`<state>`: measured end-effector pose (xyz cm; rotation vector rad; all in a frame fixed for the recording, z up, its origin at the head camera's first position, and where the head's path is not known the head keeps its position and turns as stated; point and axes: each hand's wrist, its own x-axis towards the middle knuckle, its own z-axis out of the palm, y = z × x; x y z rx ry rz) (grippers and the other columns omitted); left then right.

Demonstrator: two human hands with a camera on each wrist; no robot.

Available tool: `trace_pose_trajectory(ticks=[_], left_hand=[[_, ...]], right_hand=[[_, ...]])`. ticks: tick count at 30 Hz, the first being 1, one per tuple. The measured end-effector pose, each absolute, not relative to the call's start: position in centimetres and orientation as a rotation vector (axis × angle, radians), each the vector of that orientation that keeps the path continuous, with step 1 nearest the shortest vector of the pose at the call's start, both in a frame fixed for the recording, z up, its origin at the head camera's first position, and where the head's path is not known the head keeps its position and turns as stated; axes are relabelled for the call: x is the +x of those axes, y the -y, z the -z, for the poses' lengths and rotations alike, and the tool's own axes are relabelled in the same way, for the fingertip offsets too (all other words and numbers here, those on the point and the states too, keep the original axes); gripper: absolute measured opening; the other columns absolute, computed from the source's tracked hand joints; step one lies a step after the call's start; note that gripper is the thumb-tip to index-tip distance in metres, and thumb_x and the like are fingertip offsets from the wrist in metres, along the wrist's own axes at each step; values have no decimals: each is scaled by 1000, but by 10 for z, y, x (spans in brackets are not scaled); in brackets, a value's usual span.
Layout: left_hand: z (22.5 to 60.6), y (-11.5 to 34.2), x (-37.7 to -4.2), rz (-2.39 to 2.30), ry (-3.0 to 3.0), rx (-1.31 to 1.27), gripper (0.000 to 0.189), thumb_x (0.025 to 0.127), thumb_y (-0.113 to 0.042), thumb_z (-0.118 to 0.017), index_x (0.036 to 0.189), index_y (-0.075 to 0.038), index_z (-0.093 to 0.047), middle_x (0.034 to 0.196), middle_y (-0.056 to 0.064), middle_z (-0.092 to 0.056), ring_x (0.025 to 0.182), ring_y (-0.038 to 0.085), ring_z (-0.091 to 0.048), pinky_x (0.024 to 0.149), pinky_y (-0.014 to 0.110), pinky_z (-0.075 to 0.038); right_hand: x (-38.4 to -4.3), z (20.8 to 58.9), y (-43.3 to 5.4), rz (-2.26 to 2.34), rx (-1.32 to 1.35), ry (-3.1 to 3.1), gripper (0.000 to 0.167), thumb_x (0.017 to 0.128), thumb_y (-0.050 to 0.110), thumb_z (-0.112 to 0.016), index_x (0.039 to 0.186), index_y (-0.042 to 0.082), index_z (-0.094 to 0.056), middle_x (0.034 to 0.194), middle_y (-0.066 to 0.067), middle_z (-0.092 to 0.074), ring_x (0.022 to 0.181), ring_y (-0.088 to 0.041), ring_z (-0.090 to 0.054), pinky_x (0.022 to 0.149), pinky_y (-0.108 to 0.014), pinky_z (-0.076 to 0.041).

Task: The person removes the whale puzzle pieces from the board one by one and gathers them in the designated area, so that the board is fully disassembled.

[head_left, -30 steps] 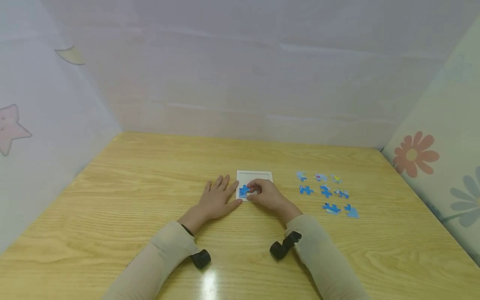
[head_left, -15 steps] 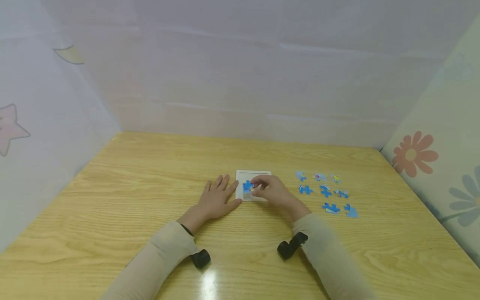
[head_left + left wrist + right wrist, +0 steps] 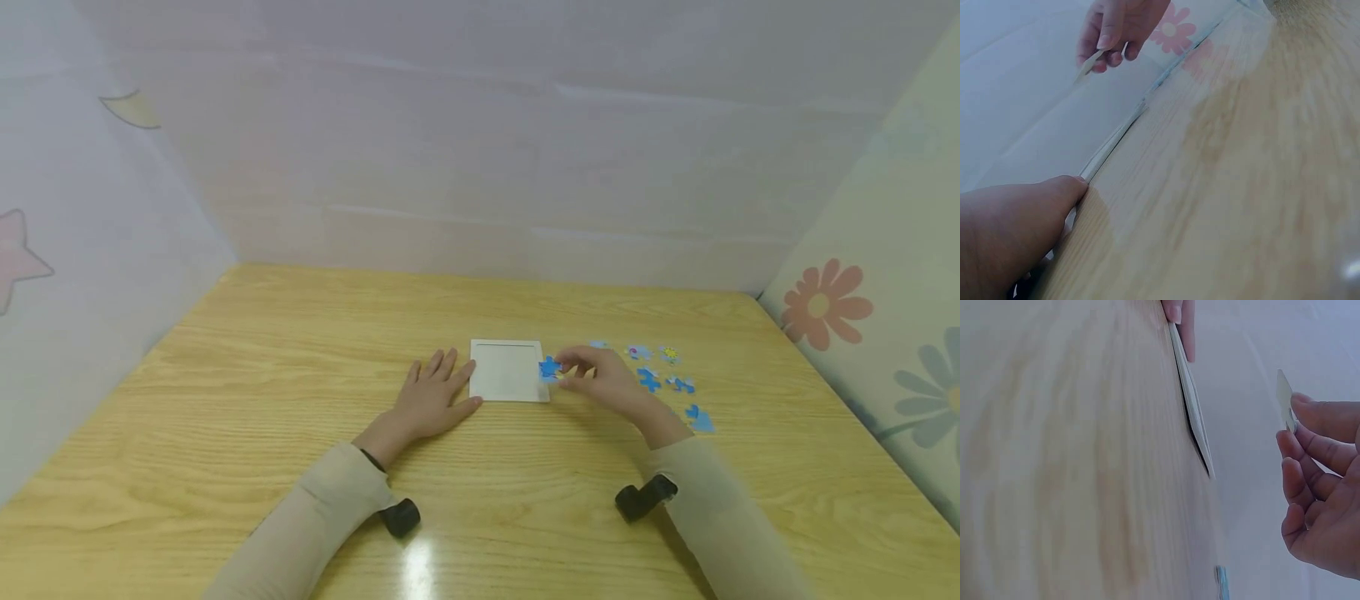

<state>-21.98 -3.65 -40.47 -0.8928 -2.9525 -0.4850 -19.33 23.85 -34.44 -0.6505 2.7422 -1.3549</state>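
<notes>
Between thumb and fingers, my right hand [image 3: 611,385] pinches a blue jigsaw puzzle piece [image 3: 550,368]. The piece is held up off the table, in front of the right edge of the white puzzle tray [image 3: 507,373] in the head view. In the right wrist view the same puzzle piece [image 3: 1285,400] appears edge-on, apart from the tray [image 3: 1191,403]. My left hand [image 3: 427,407] lies with fingers spread on the table, its thumb and index finger touching the tray's left side. Inside the tray's raised border no piece shows.
Several loose puzzle pieces lie right of the tray, among them a yellow sun piece [image 3: 670,355], a blue piece [image 3: 648,380] and a light blue corner piece [image 3: 701,419]. My right hand and forearm cover part of this group. The wooden table [image 3: 337,333] meets a pale curtain [image 3: 487,167] behind.
My right hand has lifted the blue puzzle piece out of the tray's lower left area and carried it right, to the tray's right edge. My left hand has stayed put.
</notes>
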Motion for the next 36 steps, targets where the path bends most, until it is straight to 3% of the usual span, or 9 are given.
trace_pose_trajectory(ticks=[7, 13, 21, 26, 36], left_hand=[[403, 36, -218, 473, 2966, -894, 63, 87, -53, -32, 138, -17, -23, 141, 16, -11, 128, 31, -4, 96, 53, -3], [401, 37, -217, 463, 2975, -882, 63, 87, -53, -32, 138, -17, -23, 141, 16, -10, 128, 31, -4, 96, 52, -3], [403, 38, -218, 473, 2958, -889, 63, 87, -53, -32, 138, -17, -24, 141, 16, -11, 128, 31, -5, 96, 53, -3], [403, 38, -218, 482, 2952, -891, 63, 87, -53, -32, 138, -17, -24, 141, 16, -11, 127, 31, -5, 96, 53, -3], [403, 37, -219, 476, 2958, -895, 64, 87, -54, -32, 138, -17, -24, 141, 16, -11, 128, 31, -5, 96, 53, -3]], right_hand=[[-184, 349, -269, 1385, -617, -2768, 29, 81, 13, -62, 107, 3, -57, 92, -7, -56, 79, -22, -48, 63, -34, -40], [-177, 354, -290, 1396, -527, -2770, 30, 81, 16, -61, 108, 4, -57, 89, -9, -54, 78, -23, -47, 60, -31, -40], [-169, 360, -308, 1436, -432, -2687, 34, 81, 10, -61, 110, -5, -53, 84, -11, -50, 72, -20, -46, 60, -29, -42], [-168, 367, -316, 1422, -335, -2673, 35, 80, 10, -61, 111, -6, -53, 91, -13, -53, 80, -19, -48, 66, -27, -44], [-172, 378, -323, 1370, -304, -2683, 32, 79, 9, -62, 108, -2, -55, 85, -10, -50, 72, -20, -46, 56, -25, -41]])
